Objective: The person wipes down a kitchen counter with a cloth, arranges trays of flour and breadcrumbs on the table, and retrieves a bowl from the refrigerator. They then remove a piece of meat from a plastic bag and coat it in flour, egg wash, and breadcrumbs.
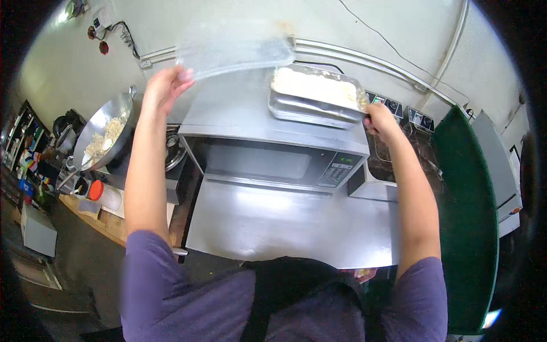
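My left hand is raised, its fingers closed on the near left corner of a clear plastic lid. The lid is tilted up and partly blurred. To its lower right, a rectangular metal pan holds a pale, crumbly food. My right hand grips the right end of this pan. Beneath the pan is the top of a silver microwave; whether the pan rests on it or is held just above, I cannot tell.
A steel worktop lies in front of the microwave. On the left stand a large wok with pale food and a jar with a red lid. Control boxes with knobs and a green panel are on the right.
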A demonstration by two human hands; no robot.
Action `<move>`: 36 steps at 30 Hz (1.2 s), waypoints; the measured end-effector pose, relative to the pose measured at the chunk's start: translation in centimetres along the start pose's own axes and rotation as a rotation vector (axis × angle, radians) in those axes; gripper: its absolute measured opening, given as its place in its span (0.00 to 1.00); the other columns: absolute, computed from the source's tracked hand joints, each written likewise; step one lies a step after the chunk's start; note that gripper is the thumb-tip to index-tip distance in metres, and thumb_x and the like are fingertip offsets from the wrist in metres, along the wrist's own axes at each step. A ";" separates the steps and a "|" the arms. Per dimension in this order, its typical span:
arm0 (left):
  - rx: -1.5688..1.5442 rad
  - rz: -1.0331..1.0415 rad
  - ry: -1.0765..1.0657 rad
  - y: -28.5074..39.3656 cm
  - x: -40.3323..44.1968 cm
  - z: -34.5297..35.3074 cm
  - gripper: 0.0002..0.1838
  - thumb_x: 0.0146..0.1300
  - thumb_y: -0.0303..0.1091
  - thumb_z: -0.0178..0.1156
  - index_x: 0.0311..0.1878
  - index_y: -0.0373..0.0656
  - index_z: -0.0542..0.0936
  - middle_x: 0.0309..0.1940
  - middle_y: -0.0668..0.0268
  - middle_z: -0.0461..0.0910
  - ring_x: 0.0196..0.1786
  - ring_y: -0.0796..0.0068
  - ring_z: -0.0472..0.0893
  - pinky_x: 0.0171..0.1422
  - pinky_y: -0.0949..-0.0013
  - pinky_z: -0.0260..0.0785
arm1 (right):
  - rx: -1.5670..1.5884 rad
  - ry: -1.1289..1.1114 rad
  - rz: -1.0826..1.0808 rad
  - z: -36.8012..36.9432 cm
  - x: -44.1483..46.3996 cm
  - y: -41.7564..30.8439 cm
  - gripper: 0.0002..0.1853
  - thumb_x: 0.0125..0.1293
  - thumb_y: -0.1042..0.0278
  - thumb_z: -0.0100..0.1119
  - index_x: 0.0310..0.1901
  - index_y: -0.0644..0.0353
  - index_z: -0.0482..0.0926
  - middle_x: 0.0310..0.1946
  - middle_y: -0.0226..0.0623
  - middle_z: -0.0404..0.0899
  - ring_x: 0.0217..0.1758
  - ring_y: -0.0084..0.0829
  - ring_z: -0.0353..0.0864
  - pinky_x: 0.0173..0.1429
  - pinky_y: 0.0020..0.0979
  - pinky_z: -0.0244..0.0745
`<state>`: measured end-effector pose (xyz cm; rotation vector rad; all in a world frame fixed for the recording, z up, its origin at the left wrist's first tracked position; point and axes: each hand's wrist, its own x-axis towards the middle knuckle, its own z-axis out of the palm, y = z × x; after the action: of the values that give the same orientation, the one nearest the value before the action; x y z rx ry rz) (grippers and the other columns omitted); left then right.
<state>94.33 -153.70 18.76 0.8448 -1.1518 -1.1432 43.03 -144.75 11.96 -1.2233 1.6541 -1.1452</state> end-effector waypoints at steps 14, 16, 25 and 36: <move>0.642 -0.238 0.169 -9.9 -3.4 -4.1 0.20 0.65 0.49 0.58 0.34 0.38 0.80 0.25 0.64 0.84 0.26 0.78 0.79 0.24 0.76 0.64 | -0.059 0.423 0.112 -11.0 -29.7 5.9 0.15 0.62 0.61 0.50 0.38 0.64 0.79 0.15 0.24 0.69 0.11 0.16 0.63 0.11 0.21 0.57; 1.274 -0.065 0.162 -9.2 -4.0 -3.4 0.27 0.63 0.56 0.56 0.30 0.37 0.84 0.26 0.56 0.83 0.32 0.59 0.83 0.39 0.59 0.72 | -0.089 0.411 0.210 -11.5 -33.2 8.3 0.15 0.61 0.61 0.50 0.39 0.65 0.78 0.17 0.26 0.71 0.12 0.17 0.65 0.12 0.21 0.59; 1.225 0.195 -0.099 -10.3 -2.1 11.3 0.24 0.62 0.52 0.59 0.41 0.35 0.83 0.27 0.59 0.81 0.28 0.69 0.79 0.35 0.64 0.71 | -0.036 0.371 0.477 -11.6 -40.0 25.6 0.13 0.64 0.69 0.42 0.42 0.64 0.78 0.21 0.28 0.73 0.19 0.20 0.70 0.21 0.25 0.66; 0.962 -0.446 -0.174 -10.5 2.1 14.9 0.12 0.58 0.41 0.66 0.29 0.46 0.77 0.23 0.72 0.75 0.23 0.81 0.73 0.27 0.73 0.68 | -0.125 0.325 0.241 -17.2 -36.2 43.7 0.11 0.66 0.65 0.44 0.37 0.63 0.75 0.19 0.29 0.70 0.18 0.22 0.68 0.23 0.27 0.63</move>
<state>77.36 -157.58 12.95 1.8316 -1.7467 -0.9922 23.74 -100.11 -21.96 -0.9133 2.0804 -1.1458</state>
